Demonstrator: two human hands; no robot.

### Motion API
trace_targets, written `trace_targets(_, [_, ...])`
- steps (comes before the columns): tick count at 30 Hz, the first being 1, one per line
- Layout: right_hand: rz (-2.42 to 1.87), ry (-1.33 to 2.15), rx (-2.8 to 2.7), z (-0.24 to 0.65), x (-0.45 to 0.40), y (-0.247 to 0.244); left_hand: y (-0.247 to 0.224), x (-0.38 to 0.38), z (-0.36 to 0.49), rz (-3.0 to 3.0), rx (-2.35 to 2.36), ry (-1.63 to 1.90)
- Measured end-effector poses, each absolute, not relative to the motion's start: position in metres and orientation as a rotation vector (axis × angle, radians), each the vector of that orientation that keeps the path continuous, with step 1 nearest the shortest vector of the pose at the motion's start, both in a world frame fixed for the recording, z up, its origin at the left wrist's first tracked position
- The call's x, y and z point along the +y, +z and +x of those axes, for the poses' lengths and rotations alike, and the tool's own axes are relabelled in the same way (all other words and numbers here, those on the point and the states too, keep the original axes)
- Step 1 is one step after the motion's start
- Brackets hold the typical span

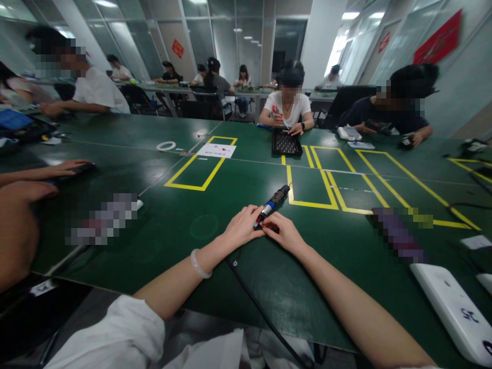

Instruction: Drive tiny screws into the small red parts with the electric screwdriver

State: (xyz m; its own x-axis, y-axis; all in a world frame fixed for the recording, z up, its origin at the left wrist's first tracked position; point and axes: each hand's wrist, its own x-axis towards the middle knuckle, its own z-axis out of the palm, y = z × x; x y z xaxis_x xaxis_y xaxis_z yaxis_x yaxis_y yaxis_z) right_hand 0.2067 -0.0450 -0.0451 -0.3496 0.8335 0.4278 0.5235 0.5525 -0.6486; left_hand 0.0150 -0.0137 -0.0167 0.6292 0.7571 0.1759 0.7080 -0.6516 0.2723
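A slim black tool [272, 202] with a blue and silver middle lies on the green table, its thin tip pointing up and to the right. My left hand [243, 223] is wrapped round its lower end. At that same end, my right hand [282, 230] pinches with thumb and fingers; whatever small part they hold is too small to make out. A black cable [253, 302] runs from under my hands down over the table's front edge. A pale bracelet [200, 264] circles my left wrist.
Yellow tape rectangles [313, 206] mark the green table [215, 292]. A white device [453, 312] is at the right. Another person's hand [69, 168] rests at the left. Across the table a person works over a black tray [286, 143]. A tape roll [166, 146] lies further back.
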Motion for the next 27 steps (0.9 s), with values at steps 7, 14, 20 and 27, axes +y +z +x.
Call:
trace_targets(7, [-1.076,0.497,-2.003,0.207,-0.045,-0.044,-0.015,-0.017,0.017,2.772,1.286,0.375])
trace_targets(14, [-1.156,0.461,-1.986,0.206,-0.051,-0.042,-0.017,-0.016,0.02,2.848,1.412,0.353])
trace_targets(20, [-1.209,0.508,-2.009,0.212,-0.049,-0.044,-0.015,-0.001,-0.002,2.881,1.543,0.311])
trace_targets(27, [-1.223,0.531,-2.054,0.213,-0.048,-0.044,-0.012,0.044,-0.071,2.662,1.941,0.231])
